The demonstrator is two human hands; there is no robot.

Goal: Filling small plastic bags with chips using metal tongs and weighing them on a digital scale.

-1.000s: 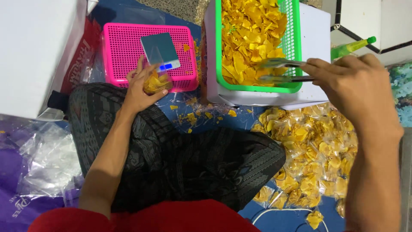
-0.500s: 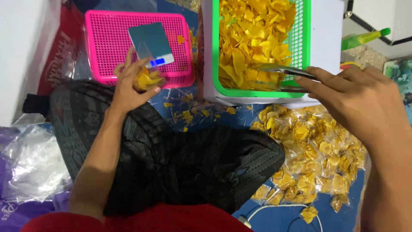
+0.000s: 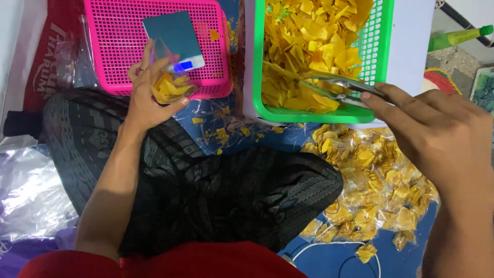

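Two baskets sit in front of us on the floor: a green basket (image 3: 383,56) heaped with yellow chips (image 3: 303,46), resting on a white box (image 3: 411,77), and a pink basket (image 3: 118,56) turned bottom up, with a small blue-grey scale (image 3: 172,36) on top and one loose chip lying beside it. Our left hand (image 3: 146,98) is closed around a small clear bag (image 3: 172,85) partly filled with the same yellow chips, held just at the near edge of the pink basket and touching the corner of the scale. Our right hand (image 3: 437,134) grips a pair of metal tongs (image 3: 334,87), fingers wrapped over the handles; the tong tips lie in the chips at the near side of the green basket, squeezed close together on what looks like a few pieces, though we cannot tell how many. Below the green basket, to our right, a pile of filled clear packets (image 3: 375,185) spreads over a blue mat (image 3: 329,260). Our folded legs in dark patterned cloth (image 3: 206,185) lie between the two hands, and scattered chip crumbs (image 3: 221,134) dot the mat between the baskets. Crumpled clear plastic (image 3: 31,190) lies at our far left, a red printed bag (image 3: 51,56) sits beside the pink basket, a white cable (image 3: 329,247) curls near the packets, and a green bottle (image 3: 455,36) rests at the upper right.
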